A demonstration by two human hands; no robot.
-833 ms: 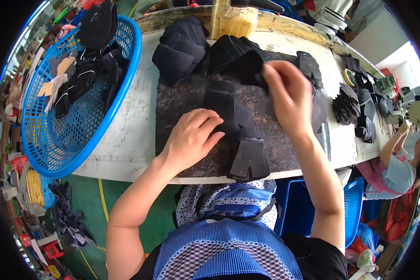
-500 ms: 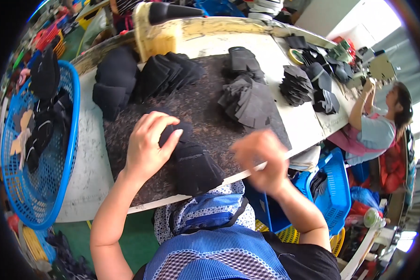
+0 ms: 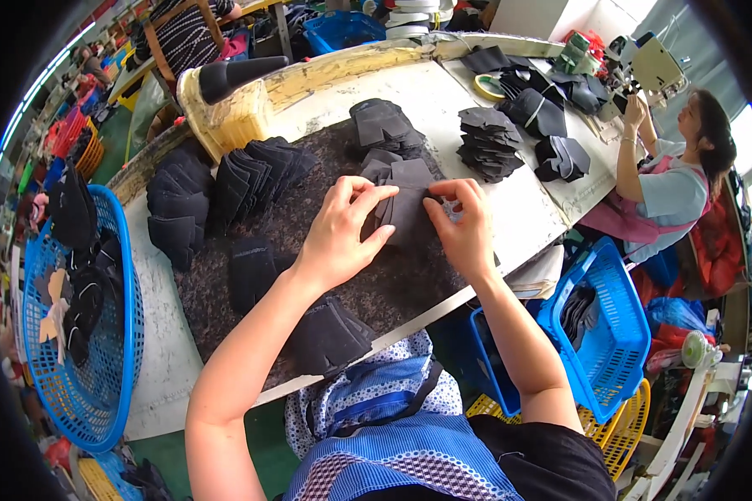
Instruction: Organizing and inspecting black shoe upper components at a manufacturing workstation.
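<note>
A fanned pile of dark grey cut fabric pieces lies on a dark speckled board in front of me. At its right edge, my right hand pinches the top piece between thumb and fingers. My left hand is over the pile's left side, its index finger at the piece's edge and its thumb held apart. Black fabric pieces rest by the table's front edge. Another black piece lies partly behind my left forearm.
More black stacks stand at the board's far left, and a grey stack behind my hands. A blue basket flanks the table's left; a blue crate sits at right. A co-worker works at a machine.
Both hands have come to the grey pile: the left moved right from the black pieces, the right moved in and took hold of a grey piece. The whole view has shifted.
</note>
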